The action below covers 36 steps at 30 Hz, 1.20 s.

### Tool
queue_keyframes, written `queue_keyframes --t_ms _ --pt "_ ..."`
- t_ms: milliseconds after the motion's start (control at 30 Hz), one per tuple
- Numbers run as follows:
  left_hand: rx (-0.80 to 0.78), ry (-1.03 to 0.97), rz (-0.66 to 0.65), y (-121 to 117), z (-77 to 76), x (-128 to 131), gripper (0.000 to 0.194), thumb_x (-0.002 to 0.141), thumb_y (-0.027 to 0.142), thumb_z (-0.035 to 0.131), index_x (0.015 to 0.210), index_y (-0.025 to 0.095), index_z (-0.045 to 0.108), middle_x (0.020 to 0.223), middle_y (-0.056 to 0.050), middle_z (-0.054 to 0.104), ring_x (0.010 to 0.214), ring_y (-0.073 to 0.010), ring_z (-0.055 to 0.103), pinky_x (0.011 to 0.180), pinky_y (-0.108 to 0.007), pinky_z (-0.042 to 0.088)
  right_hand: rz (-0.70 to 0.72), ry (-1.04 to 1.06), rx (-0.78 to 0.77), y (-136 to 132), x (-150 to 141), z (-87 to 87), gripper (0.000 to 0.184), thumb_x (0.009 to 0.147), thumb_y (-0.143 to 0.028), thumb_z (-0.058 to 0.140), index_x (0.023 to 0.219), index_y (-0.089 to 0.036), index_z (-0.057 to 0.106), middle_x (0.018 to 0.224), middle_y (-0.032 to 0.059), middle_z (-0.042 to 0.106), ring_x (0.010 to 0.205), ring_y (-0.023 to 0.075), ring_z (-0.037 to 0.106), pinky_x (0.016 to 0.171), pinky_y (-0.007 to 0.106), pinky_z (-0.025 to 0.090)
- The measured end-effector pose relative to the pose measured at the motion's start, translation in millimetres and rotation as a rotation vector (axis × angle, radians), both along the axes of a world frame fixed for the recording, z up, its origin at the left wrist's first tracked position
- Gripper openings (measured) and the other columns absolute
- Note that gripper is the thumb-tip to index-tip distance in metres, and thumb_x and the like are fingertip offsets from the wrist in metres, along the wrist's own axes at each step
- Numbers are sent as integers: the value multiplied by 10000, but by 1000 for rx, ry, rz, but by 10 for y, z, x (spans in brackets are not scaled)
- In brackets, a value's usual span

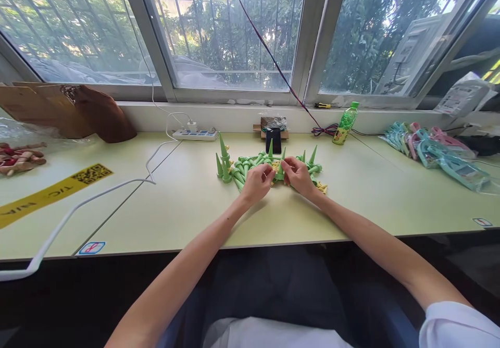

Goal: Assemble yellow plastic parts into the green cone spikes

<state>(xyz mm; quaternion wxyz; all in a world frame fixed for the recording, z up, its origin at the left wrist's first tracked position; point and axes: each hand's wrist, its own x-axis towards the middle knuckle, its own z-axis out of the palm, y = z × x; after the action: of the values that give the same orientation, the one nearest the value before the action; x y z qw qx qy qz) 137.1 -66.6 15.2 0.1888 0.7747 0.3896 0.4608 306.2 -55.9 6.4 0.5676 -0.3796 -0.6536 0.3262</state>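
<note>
A pile of green cone-shaped pieces (pixel 244 166) lies on the table, some standing with their points up and others on their sides. Small yellow pieces (pixel 322 187) sit among them and at the right edge. At the front of the pile, my left hand (pixel 258 181) is closed in a pinch, its fingertips beside a yellow bit; what it grips is too small to make out. Just to its right, my right hand (pixel 300 176) has thumb and fingers closed around a green cone (pixel 282 165) that points upward. The fingers partly cover the cone's lower end.
Behind the pile are a phone (pixel 273 140) and a small cardboard box (pixel 270 124). A green bottle (pixel 346 124) stands back right, a power strip (pixel 195 135) back left. Bagged pastel items (pixel 433 150) lie far right. A white cable (pixel 94 199) crosses the left side.
</note>
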Motion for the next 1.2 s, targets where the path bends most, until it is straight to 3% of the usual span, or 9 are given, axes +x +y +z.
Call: queue_keyframes --t_ms 133,233,400,533,700,867,1033,1200 --pt "56 65 -30 13 -7 -21 230 895 303 557 700 182 566 691 -9 566 627 -131 506 598 -259 414 -24 -28 -6 17 10 -17 377 842 -577 636 887 -206 589 835 31 658 416 89 494 354 250 379" --pt "54 39 -25 28 4 -40 297 943 337 482 707 178 568 697 -20 589 644 -134 529 599 -258 422 -20 -39 -12 49 11 -51 360 841 -545 649 931 -199 611 796 33 669 422 102 511 367 252 399" --pt "-65 -47 -5 25 26 -72 175 899 355 553 882 181 575 767 -15 639 576 -106 558 527 -228 433 38 -39 -3 67 -11 -67 351 831 -503 672 971 -187 610 742 29 681 513 126 575 458 243 461" --pt "-182 -65 -45 -9 45 -98 267 830 368 643 984 182 530 854 -31 674 483 -83 577 456 -212 439 72 -50 26 46 -22 -37 342 819 -483 689 954 -178 616 820 59 704 699 170 656 581 265 521" --pt "-250 -45 -105 -16 59 -136 290 817 317 638 1033 191 491 946 -52 691 436 -75 597 448 -205 466 94 -102 87 33 -17 -36 296 838 -454 678 947 -180 652 851 59 700 765 179 655 634 278 531" --pt "-267 -12 -197 8 67 -172 287 835 291 599 1087 200 494 863 -28 683 437 -80 586 434 -197 442 171 -143 127 10 -35 -30 296 876 -459 634 972 -186 693 887 56 708 779 179 648 692 300 543" --pt "-180 58 -104 10 118 -212 116 836 279 564 902 186 545 846 -16 662 388 -58 523 424 -213 382 33 -227 195 11 -29 -1 288 919 -435 576 973 -187 711 877 69 711 749 178 639 649 291 511" --pt "-106 173 -90 -6 127 -225 165 760 219 592 663 195 460 544 45 511 423 -89 475 454 -228 338 30 -407 291 44 14 -22 194 904 -318 593 871 -181 727 819 59 707 658 149 574 607 267 436"
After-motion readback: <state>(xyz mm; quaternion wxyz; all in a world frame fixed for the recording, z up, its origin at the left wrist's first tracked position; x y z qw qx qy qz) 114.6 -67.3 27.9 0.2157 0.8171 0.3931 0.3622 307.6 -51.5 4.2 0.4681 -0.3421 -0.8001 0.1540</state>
